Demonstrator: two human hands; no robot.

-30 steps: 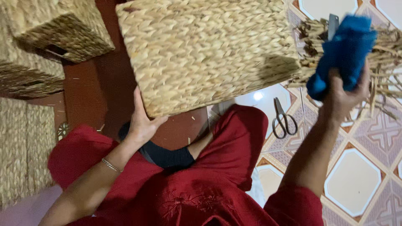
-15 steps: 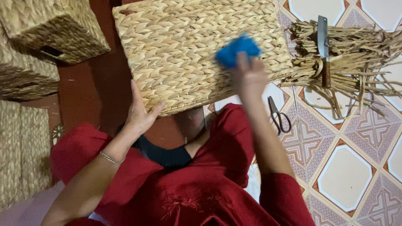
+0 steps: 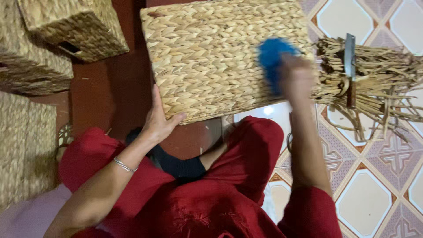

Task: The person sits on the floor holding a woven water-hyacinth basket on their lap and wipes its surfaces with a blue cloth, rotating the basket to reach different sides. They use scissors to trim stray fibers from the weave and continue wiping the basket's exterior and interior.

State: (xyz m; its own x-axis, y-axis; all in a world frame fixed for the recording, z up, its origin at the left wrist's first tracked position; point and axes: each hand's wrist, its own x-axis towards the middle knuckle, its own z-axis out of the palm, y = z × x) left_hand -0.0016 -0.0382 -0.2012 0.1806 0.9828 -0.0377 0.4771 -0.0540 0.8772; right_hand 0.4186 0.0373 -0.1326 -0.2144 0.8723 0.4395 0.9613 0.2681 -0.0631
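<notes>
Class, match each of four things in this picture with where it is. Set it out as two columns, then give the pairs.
Things
1. left hand
2. blue cloth
3. knife
4. small basket

Places
A. on the bundle of dried stalks
B. top left, apart from the big basket
C. on the big basket's lower left corner
D. under the right hand, against the big basket

Pairs: 1-C, 2-D, 3-A, 4-B

No packages, labels, signs, screens.
</notes>
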